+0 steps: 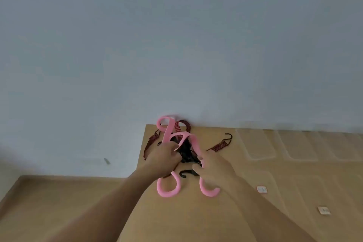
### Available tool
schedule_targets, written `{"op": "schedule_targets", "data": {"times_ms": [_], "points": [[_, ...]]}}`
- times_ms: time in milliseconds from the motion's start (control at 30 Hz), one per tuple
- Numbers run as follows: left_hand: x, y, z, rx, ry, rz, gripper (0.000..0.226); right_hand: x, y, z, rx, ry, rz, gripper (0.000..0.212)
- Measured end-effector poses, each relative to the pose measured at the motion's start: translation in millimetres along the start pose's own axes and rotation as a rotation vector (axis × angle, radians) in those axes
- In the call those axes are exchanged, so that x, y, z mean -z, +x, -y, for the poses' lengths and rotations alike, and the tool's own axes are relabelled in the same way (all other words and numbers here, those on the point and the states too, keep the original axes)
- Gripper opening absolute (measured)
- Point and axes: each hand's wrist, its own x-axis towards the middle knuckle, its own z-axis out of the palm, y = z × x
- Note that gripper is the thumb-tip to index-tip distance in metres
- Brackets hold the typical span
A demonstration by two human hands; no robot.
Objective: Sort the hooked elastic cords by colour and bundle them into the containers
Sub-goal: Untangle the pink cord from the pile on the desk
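Worktop (186, 220) is plain tan board with a matte finish, its far edge butted against a pale blue-grey wall (176, 35) that fills the upper half of the view. Two small white square tags lie flat on it at right, the far tag (261, 189) and the near tag (323, 210) well apart, print too blurred to read. There's a small dark mark (106, 161) low on the wall at left and a second tan surface (59, 198) at lower left, same tone, can't tell if it's joined to the worktop.

Plain indoor room, kind unclear, bare pale wall (176, 35), tan tabletop (255, 212)
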Motion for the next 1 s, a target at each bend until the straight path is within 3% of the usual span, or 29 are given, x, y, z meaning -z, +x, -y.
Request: {"op": "schedule_targets", "data": {"times_ms": [67, 233, 433, 567, 667, 767, 1000], "points": [[-4.3, 14.3, 1.4, 0.069, 0.002, -0.04, 0.035, -1.9, 20.0, -9.1, 0.004, -0.002, -0.002, 0.018], [-16.2, 43.6, 7.7, 0.187, 0.039, -0.123, 0.028, -17.6, 65.2, -35.5, -0.036, 0.059, 0.051, 0.013], [-26.4, 65.8, 11.5, 0.304, 0.055, -0.164, 0.062, -23.4, 98.1, -45.5, -0.006, 0.059, 0.06, 0.027], [-27.2, 73.7, 9.9, 0.357, 0.004, -0.203, 0.051, -25.8, 107.0, -47.9, -0.029, 0.102, 0.1, 0.031], [-28.2, 74.8, 6.5, 0.366, 0.009, -0.199, 0.042, -25.6, 111.7, -48.5, -0.102, 0.247, 0.155, 0.029], [-27.1, 73.8, 0.5, 0.348, 0.02, -0.169, 0.015, -21.6, 112.4, -47.7, -0.184, 0.45, 0.226, 0.022], [-8.0, 58.5, -16.4, 0.139, -0.058, -0.214, 0.028, 12.9, 80.1, -24.9, -0.212, 0.885, 0.181, 0.002]]}}
